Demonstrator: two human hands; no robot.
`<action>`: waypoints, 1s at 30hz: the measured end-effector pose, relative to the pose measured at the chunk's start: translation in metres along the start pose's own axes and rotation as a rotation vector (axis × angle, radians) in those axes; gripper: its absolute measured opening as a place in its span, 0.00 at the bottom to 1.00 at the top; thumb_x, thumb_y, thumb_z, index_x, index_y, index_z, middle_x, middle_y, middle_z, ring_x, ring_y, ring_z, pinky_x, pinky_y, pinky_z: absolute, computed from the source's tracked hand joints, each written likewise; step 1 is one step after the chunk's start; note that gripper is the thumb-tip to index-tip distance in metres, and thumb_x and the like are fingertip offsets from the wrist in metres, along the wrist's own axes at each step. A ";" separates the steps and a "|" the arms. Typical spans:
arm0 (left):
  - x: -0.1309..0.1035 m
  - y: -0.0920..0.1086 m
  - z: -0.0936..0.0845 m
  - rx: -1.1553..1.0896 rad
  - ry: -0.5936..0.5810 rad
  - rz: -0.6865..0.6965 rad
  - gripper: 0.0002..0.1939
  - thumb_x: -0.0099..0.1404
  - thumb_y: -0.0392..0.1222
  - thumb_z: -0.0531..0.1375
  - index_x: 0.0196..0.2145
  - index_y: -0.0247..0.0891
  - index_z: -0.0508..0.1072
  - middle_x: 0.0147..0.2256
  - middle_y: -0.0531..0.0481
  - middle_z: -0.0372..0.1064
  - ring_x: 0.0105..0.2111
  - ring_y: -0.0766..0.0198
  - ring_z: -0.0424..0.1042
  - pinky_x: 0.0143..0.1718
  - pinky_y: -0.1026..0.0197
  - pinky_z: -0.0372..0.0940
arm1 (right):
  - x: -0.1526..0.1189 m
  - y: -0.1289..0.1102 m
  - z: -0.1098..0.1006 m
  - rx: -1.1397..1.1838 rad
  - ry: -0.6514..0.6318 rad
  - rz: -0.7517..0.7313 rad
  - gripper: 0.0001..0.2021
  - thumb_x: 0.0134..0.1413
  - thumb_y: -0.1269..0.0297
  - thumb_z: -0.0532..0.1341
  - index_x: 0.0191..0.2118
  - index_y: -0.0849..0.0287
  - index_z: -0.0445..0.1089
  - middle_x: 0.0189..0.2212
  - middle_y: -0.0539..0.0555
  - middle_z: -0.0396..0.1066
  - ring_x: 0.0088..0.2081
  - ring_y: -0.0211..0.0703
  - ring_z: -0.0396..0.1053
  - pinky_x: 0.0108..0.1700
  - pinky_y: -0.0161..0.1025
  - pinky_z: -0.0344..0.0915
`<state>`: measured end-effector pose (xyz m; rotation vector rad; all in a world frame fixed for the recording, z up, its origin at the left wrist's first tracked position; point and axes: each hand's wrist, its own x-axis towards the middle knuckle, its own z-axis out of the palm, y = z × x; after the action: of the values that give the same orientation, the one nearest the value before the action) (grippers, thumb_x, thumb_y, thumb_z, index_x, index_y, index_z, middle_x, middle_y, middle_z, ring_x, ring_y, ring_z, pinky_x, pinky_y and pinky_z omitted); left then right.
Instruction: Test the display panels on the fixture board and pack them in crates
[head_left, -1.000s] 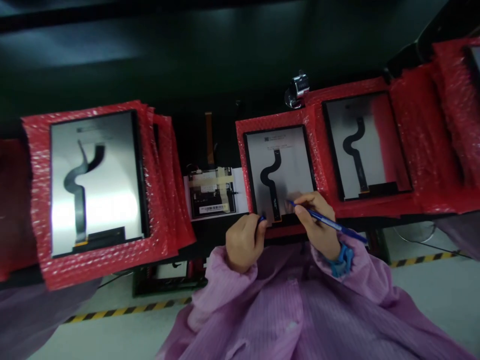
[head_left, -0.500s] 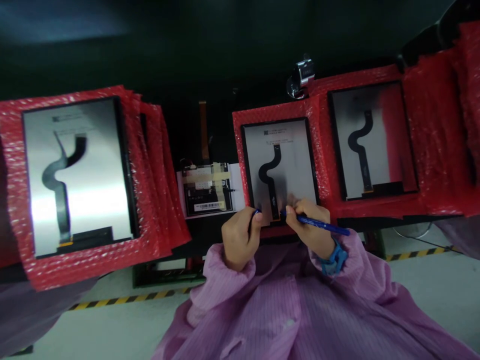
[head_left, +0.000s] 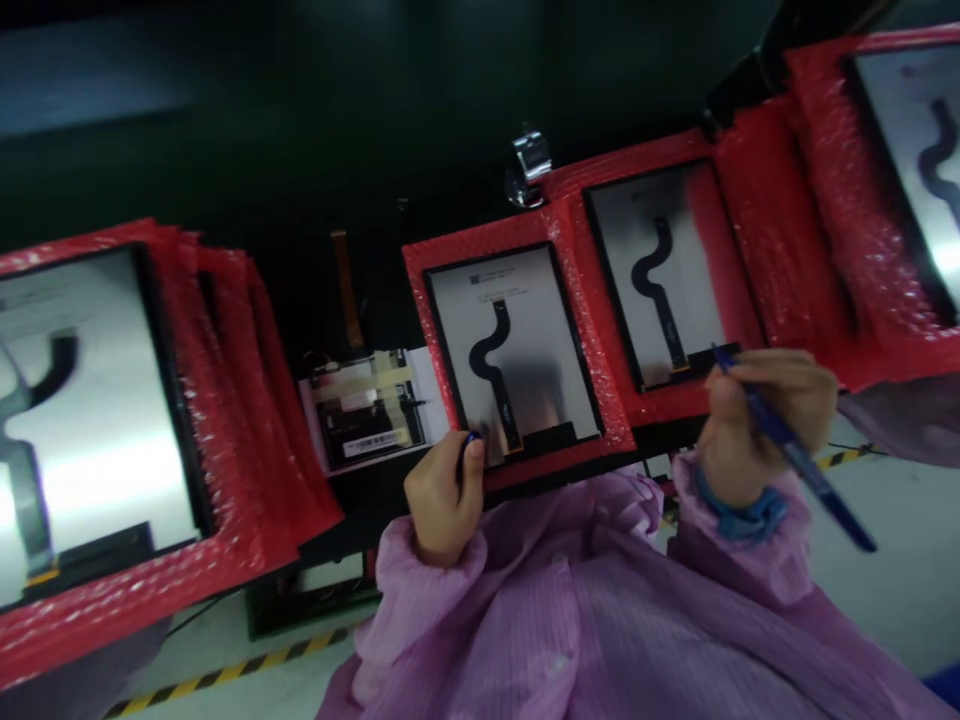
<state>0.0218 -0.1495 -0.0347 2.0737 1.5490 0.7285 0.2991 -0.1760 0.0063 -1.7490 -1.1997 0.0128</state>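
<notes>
At the lower left corner of the middle display panel (head_left: pixel 540 350), my left hand (head_left: pixel 441 505) is closed on a small blue pen cap (head_left: pixel 470 439). That panel lies silver back up, with a curved black flex cable (head_left: pixel 491 365) running down it, on red bubble wrap (head_left: pixel 416 275). My right hand (head_left: pixel 754 430) grips a blue pen (head_left: pixel 806 470), its tip pointing up-left over the lower right corner of the right-hand display panel (head_left: pixel 694 270). Whether the tip touches that panel I cannot tell. A blue band (head_left: pixel 739 518) circles my right wrist.
Left of the middle panel, a taped circuit-board part (head_left: pixel 367 410) rests on white paper, below an orange-brown flex strip (head_left: pixel 347 290). A metal tally counter (head_left: pixel 531 160) stands behind. More wrapped panels lie at the far left (head_left: pixel 90 420) and far right (head_left: pixel 911 130).
My right hand has moved the pen rightward from the middle panel to the right-hand panel. My left hand still holds the cap at the middle panel. The view has shifted right.
</notes>
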 end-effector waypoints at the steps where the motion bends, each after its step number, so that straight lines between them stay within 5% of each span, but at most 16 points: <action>1: -0.001 -0.001 0.000 0.006 0.006 0.004 0.16 0.75 0.46 0.51 0.33 0.38 0.71 0.22 0.53 0.69 0.22 0.66 0.68 0.25 0.64 0.57 | 0.010 0.009 -0.002 0.025 0.093 0.015 0.09 0.63 0.55 0.60 0.37 0.54 0.62 0.33 0.53 0.65 0.32 0.42 0.68 0.34 0.43 0.65; 3: -0.001 -0.003 0.001 0.011 0.018 0.004 0.15 0.75 0.47 0.52 0.35 0.38 0.72 0.25 0.52 0.72 0.23 0.65 0.71 0.27 0.65 0.60 | 0.024 0.029 -0.002 0.029 0.181 0.058 0.12 0.62 0.56 0.61 0.33 0.54 0.60 0.28 0.49 0.62 0.25 0.38 0.65 0.31 0.40 0.63; 8: -0.001 -0.004 0.002 0.011 0.030 -0.004 0.13 0.74 0.46 0.53 0.39 0.38 0.74 0.30 0.50 0.77 0.28 0.64 0.75 0.30 0.65 0.64 | 0.031 0.061 0.005 -0.102 0.093 0.095 0.19 0.62 0.57 0.59 0.24 0.52 0.50 0.19 0.45 0.54 0.21 0.36 0.59 0.26 0.38 0.60; 16: -0.002 -0.004 0.001 0.025 0.028 -0.035 0.14 0.74 0.47 0.53 0.40 0.38 0.75 0.31 0.50 0.77 0.28 0.63 0.75 0.30 0.64 0.65 | 0.029 0.054 0.008 -0.057 0.000 0.120 0.17 0.58 0.62 0.58 0.23 0.53 0.51 0.19 0.44 0.55 0.21 0.34 0.58 0.26 0.37 0.58; 23: -0.005 -0.007 0.003 -0.017 0.129 -0.100 0.12 0.72 0.46 0.55 0.41 0.37 0.76 0.33 0.49 0.77 0.31 0.62 0.76 0.32 0.63 0.68 | 0.031 0.057 0.010 -0.041 0.128 0.052 0.17 0.54 0.66 0.61 0.21 0.54 0.52 0.18 0.43 0.53 0.20 0.32 0.55 0.24 0.35 0.54; 27: -0.009 0.000 -0.001 -0.076 0.177 -0.016 0.10 0.72 0.44 0.57 0.42 0.38 0.76 0.36 0.48 0.78 0.35 0.62 0.78 0.37 0.63 0.69 | 0.017 0.030 0.002 0.283 0.212 0.195 0.14 0.61 0.62 0.62 0.27 0.55 0.58 0.19 0.43 0.56 0.19 0.32 0.57 0.23 0.34 0.54; 30: -0.010 0.017 -0.003 -0.237 0.039 0.075 0.09 0.73 0.43 0.56 0.45 0.40 0.75 0.37 0.51 0.79 0.35 0.65 0.78 0.37 0.67 0.69 | -0.004 -0.003 0.000 0.773 -0.137 0.285 0.11 0.63 0.57 0.62 0.32 0.56 0.65 0.22 0.46 0.62 0.22 0.33 0.61 0.25 0.33 0.57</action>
<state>0.0297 -0.1638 -0.0227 1.9603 1.3386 0.9363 0.2949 -0.1789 0.0059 -1.2165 -0.8572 0.6849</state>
